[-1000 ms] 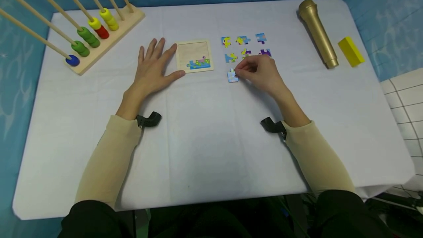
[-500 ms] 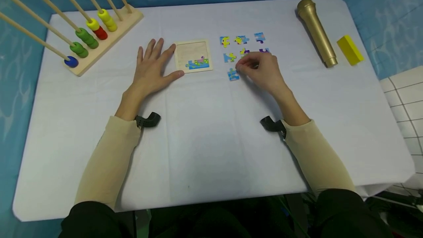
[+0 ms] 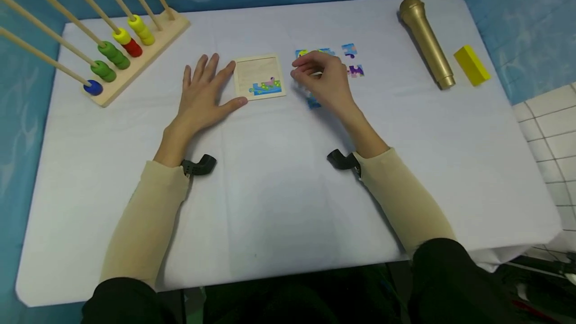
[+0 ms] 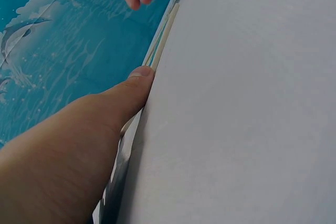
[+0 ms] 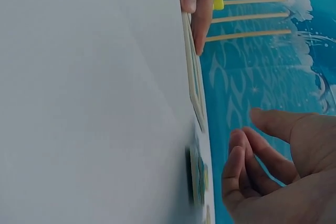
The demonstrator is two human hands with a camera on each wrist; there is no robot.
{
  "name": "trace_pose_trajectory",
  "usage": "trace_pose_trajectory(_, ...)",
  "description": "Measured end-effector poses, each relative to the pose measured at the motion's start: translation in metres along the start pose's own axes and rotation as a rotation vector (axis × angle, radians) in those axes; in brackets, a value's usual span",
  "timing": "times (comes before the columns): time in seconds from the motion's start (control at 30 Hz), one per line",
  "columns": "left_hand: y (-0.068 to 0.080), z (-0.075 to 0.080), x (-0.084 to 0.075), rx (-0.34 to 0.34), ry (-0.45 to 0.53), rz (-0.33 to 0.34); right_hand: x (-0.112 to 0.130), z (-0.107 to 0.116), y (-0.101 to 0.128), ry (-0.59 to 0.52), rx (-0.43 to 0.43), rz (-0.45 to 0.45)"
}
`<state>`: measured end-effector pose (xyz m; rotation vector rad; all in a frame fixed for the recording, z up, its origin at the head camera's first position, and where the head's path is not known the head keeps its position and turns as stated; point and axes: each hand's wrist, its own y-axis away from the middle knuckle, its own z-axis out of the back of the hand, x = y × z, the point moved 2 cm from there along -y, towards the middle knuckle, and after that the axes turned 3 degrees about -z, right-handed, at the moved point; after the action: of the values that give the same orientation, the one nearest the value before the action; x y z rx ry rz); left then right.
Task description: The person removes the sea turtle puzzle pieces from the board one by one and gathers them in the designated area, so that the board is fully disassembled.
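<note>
1. The left hand lies flat on the bench, fingers spread, thumb tip touching the puzzle tray's left edge.
2. The right hand hovers just right of the tray, fingers loosely curled – whether it holds a piece, I cannot tell.
3. Loose puzzle pieces lie right of the tray – one blue piece under the wrist.
4. A gold microphone lies far right of the tray.

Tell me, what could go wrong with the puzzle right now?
The right hand hovers over the loose puzzle pieces, so its fingers or sleeve might knock them out of their rows. The puzzle tray is steadied only by the left hand at its edge; pushing a piece in could slide it across the smooth tablecloth.
</note>
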<state>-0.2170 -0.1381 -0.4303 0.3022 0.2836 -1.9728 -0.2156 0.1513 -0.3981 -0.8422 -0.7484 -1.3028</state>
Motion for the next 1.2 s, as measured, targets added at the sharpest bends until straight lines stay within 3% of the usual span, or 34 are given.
trace_pose_trajectory(0.2,-0.001,0.000,-0.002,0.011,-0.012,0.007,0.010,-0.024,-0.011,-0.006,0.074,0.026)
trace_pose_trajectory(0.37,-0.002,-0.001,-0.004,0.010,-0.004,0.002,0.014,-0.036,-0.020,-0.049,0.097,-0.018)
trace_pose_trajectory(0.53,-0.002,-0.001,-0.006,0.015,0.005,-0.006,0.012,-0.043,-0.021,-0.019,0.135,-0.061)
trace_pose_trajectory(1.0,0.001,-0.003,0.000,0.011,-0.001,-0.004,0.009,-0.053,-0.016,0.053,0.212,0.071)
trace_pose_trajectory(1.2,-0.001,-0.001,0.001,0.001,0.000,-0.012,0.013,-0.051,-0.016,0.119,0.189,0.121)
